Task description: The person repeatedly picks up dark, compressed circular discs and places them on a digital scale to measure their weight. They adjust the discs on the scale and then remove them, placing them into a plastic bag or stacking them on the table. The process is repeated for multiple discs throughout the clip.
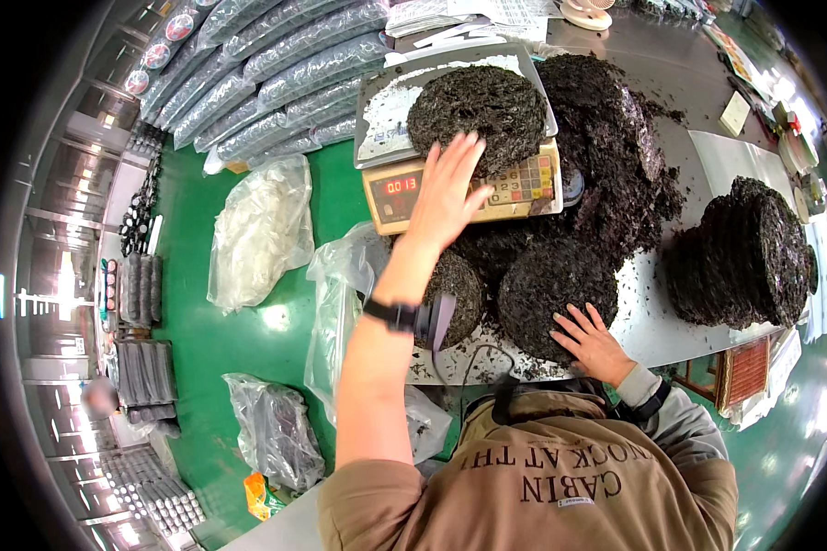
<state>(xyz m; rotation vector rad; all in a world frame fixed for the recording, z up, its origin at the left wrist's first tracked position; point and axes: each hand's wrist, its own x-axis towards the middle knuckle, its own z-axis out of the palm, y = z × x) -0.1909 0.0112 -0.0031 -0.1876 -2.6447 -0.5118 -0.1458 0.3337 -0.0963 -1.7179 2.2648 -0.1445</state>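
Note:
My left hand (451, 189) reaches over the front of a digital scale (389, 224), its fingertips at the near edge of a round cake of dried dark seaweed (479, 113) on the pan. Whether it presses the cake is hard to tell. The scale's red display is lit. On another round seaweed cake (548, 289) near the table's front edge rests my right hand (593, 344), fingers spread. A further round cake (455, 296) lies partly hidden under my left forearm. Loose seaweed (593, 131) is heaped right of the scale.
A stack of round seaweed cakes (737, 255) lies on the metal table (655, 330) at right. Packed plastic bags (317, 62) are piled at upper left. Clear plastic bags (262, 234) lie on the green floor. Papers (482, 21) and a small white device (586, 14) are behind the scale.

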